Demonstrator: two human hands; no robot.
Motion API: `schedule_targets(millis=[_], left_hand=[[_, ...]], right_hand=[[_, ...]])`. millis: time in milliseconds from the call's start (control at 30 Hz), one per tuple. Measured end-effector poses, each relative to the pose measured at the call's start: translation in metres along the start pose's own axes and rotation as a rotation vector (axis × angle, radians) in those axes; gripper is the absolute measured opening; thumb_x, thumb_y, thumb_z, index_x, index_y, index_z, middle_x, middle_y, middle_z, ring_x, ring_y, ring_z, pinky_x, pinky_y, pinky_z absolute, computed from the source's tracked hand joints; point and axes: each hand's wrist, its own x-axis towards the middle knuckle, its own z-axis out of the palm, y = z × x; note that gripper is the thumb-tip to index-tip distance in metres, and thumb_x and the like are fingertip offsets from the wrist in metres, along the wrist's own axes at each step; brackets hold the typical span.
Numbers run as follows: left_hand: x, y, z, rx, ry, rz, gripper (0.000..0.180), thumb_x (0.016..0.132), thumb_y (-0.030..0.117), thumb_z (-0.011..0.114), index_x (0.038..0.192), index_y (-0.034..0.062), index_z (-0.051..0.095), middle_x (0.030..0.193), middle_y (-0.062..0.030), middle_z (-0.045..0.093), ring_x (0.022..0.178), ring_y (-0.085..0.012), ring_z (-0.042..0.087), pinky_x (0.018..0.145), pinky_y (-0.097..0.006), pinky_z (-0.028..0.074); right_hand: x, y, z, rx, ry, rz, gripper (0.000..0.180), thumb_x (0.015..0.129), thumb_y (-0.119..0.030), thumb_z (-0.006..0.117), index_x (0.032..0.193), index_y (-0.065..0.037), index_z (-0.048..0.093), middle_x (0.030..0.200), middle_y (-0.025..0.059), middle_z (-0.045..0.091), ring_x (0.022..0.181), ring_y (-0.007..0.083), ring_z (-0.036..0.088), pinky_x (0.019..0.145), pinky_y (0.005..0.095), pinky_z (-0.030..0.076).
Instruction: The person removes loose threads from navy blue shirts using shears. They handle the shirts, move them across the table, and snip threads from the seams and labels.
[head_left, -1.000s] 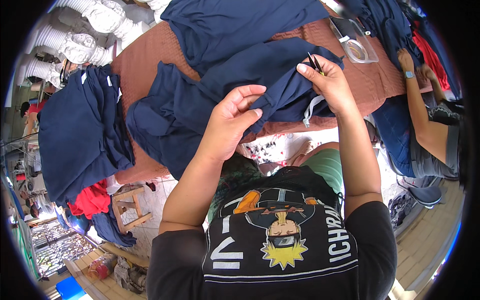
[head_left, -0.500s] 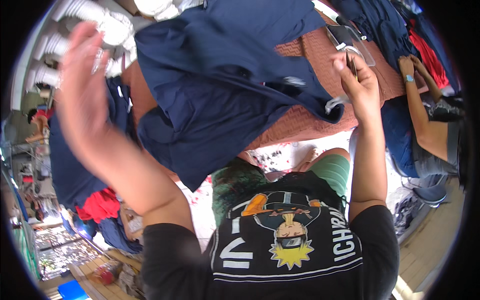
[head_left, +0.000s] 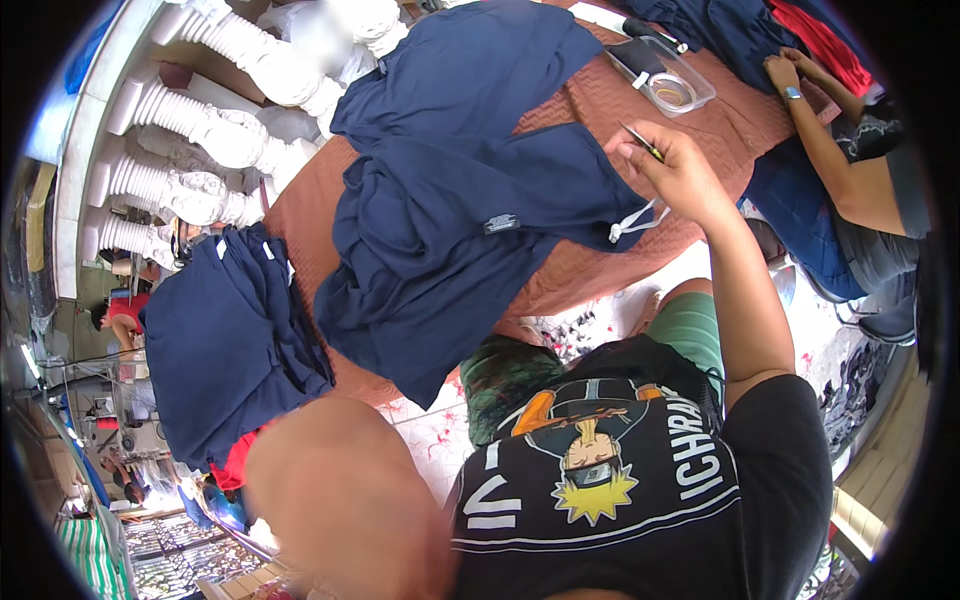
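My right hand is closed round small thread snips, their pointed blades sticking out past the fingers to the upper left. Below that hand, a white drawstring hangs from the edge of a navy garment. This garment lies rumpled across the table, with a small printed label on it. My left arm is a blurred shape close up at the lower left; its hand does not show.
A brown textured cloth covers the table. A clear plastic box stands at the back right. Folded navy garments are stacked at the left, near white balusters. At the right, a co-worker's hands rest on dark cloth.
My left hand has swung down and back from the upper left, leaving only a blurred arm. The navy garment has settled flatter, its label now showing. My right hand keeps the snips.
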Motion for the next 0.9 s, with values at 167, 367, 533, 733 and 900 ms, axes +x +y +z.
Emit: schedule_targets(millis=[167,367,533,733,900], left_hand=[[-0.068,-0.228,0.017,0.817,0.436,-0.644,0.056,0.072,0.031,0.08,0.113,-0.0033,0.062,0.119,-0.0214,0.061,0.118,-0.0344,0.056,0.103,-0.04,0.04],[-0.045,-0.214,-0.004,0.119,0.693,-0.662,0.027,0.082,0.02,0.07,0.1,0.0017,0.063,0.103,-0.0129,0.065,0.097,-0.0231,0.063,0.094,-0.036,0.046],[-0.01,-0.165,-0.012,-0.649,0.59,-0.327,0.062,0.094,0.045,0.052,0.131,-0.0044,0.045,0.121,-0.0171,0.059,0.094,-0.0226,0.065,0.078,-0.027,0.052],[-0.007,-0.154,-0.012,-0.602,0.578,-0.293,0.071,0.097,0.045,0.044,0.147,-0.0033,0.024,0.141,-0.0161,0.045,0.114,-0.0273,0.059,0.094,-0.033,0.047],[-0.006,-0.149,-0.012,-0.494,0.86,-0.305,0.053,0.097,0.019,0.05,0.144,-0.0018,0.034,0.141,-0.0145,0.046,0.131,-0.0228,0.043,0.11,-0.036,0.032]], right_hand=[[-0.016,0.016,-0.02,-0.334,-0.065,0.149,0.026,0.087,-0.014,0.068,0.11,-0.002,0.067,0.101,0.0116,0.07,0.095,0.0161,0.064,0.084,0.0291,0.049],[-0.028,0.07,-0.006,-0.061,-0.166,0.124,0.028,0.079,-0.026,0.077,0.092,-0.002,0.07,0.069,-0.0009,0.061,0.07,0.0119,0.057,0.062,0.0313,0.046],[-0.015,0.028,-0.033,0.805,0.315,0.083,0.017,0.089,-0.02,0.068,0.095,-0.01,0.056,0.058,-0.0071,0.044,0.042,0.0027,0.032,0.043,0.0207,0.024],[-0.018,0.031,-0.042,0.862,0.322,0.094,0.013,0.093,-0.022,0.063,0.088,-0.014,0.054,0.058,-0.0046,0.044,0.039,0.0039,0.031,0.038,0.0204,0.022],[-0.02,0.029,-0.049,0.925,0.406,0.07,0.011,0.092,-0.022,0.064,0.092,-0.013,0.057,0.058,-0.0054,0.048,0.038,0.0037,0.029,0.039,0.0201,0.022]])
